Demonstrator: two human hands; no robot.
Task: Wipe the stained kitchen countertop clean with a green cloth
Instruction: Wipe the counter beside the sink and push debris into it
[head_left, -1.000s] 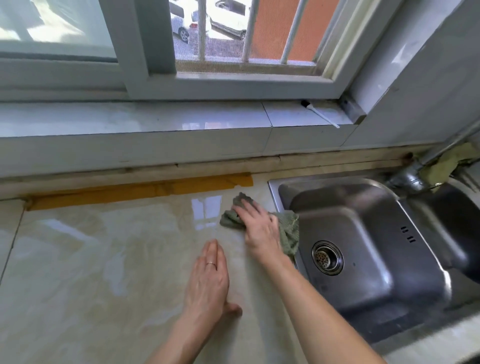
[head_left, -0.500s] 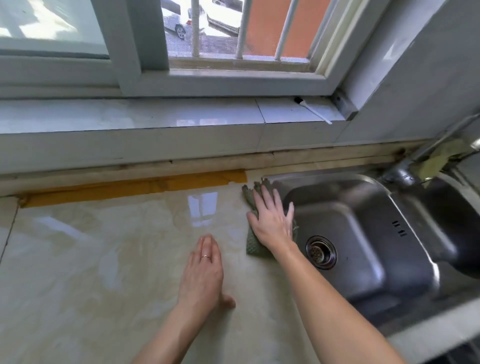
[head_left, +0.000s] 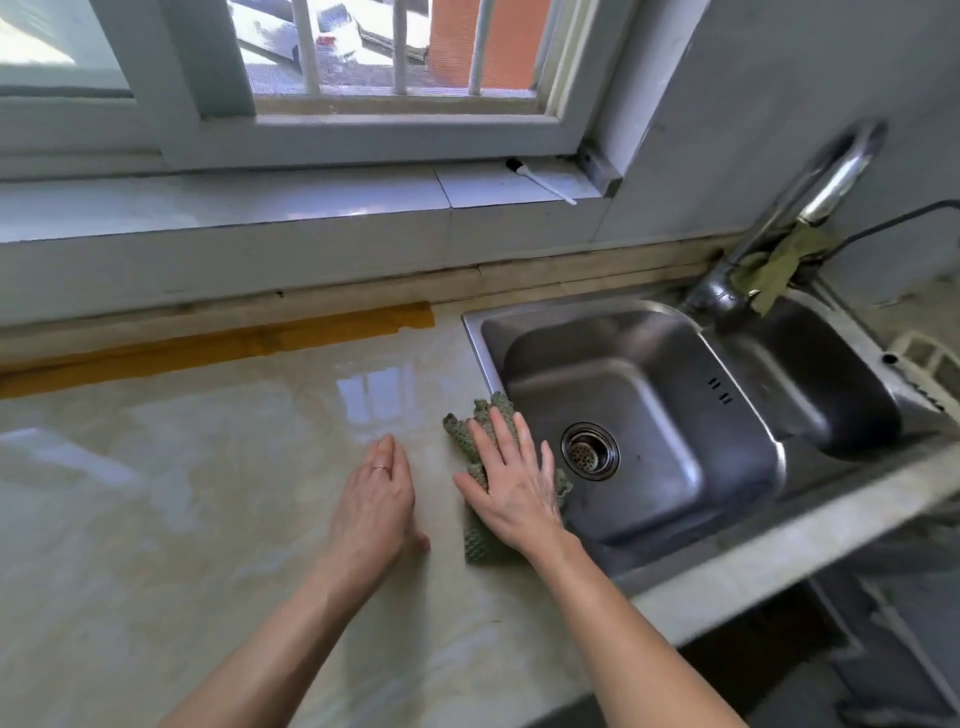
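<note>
A green knitted cloth (head_left: 475, 540) lies on the glossy beige countertop (head_left: 182, 493), right beside the sink's left rim. My right hand (head_left: 511, 486) presses flat on the cloth with straight, spread fingers, covering most of it. My left hand (head_left: 376, 504) rests flat on the bare countertop just left of the cloth, with a ring on one finger. The surface around both hands shines wet and reflects the window.
A steel sink (head_left: 639, 410) with a drain sits to the right, and a tap (head_left: 810, 208) wrapped in a greenish rag stands behind it. Orange tape (head_left: 218, 348) runs along the back edge. A small brush (head_left: 540, 179) lies on the window sill.
My right hand has slid the cloth back toward me along the sink's left rim, from near the back corner. My left hand stays flat on the counter.
</note>
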